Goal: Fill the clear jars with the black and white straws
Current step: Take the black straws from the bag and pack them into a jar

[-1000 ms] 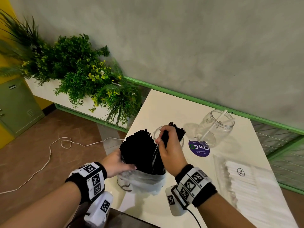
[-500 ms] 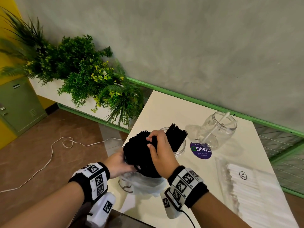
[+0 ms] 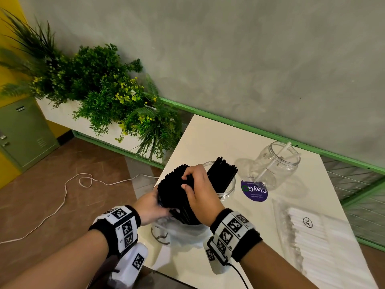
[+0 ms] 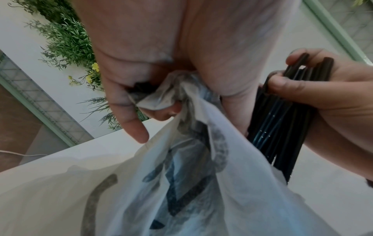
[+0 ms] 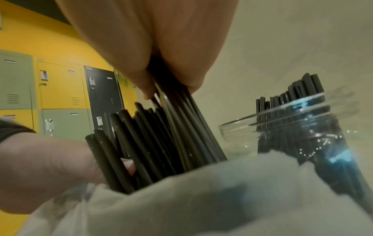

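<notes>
- The tabletop [image 3: 208, 140] is a pale cream surface standing against a grey wall [image 3: 250, 59] with a green rail [image 3: 239, 124] along its foot.
- A white planter [image 3: 62, 119] of green plants with yellow flowers lines the wall to the left; a white cable [image 3: 66, 190] lies on the brown floor [image 3: 52, 184].
- Yellow, green and dark lockers [image 5: 60, 95] show in the right wrist view.
- A round purple sticker [image 3: 254, 191] lies on the tabletop between the two jars.
- A pack of white straws [image 3: 312, 236] in clear wrapping lies at the right side of the tabletop.
- The far jar [image 3: 275, 165] is clear and open, and holds a few white straws leaning on its rim.
- The near jar [image 3: 225, 188] is clear and holds a group of black straws that stand tilted above its rim.
- The bundle of black straws [image 3: 175, 190] stands upright in a thin white plastic bag [image 3: 181, 234], just in front of the near jar.
- The left hand [image 3: 150, 205] grips the bunched bag around the bundle, fingers curled.
- The right hand [image 3: 198, 192] pinches several black straws at the top right of the bundle, fingers curled over them.
</notes>
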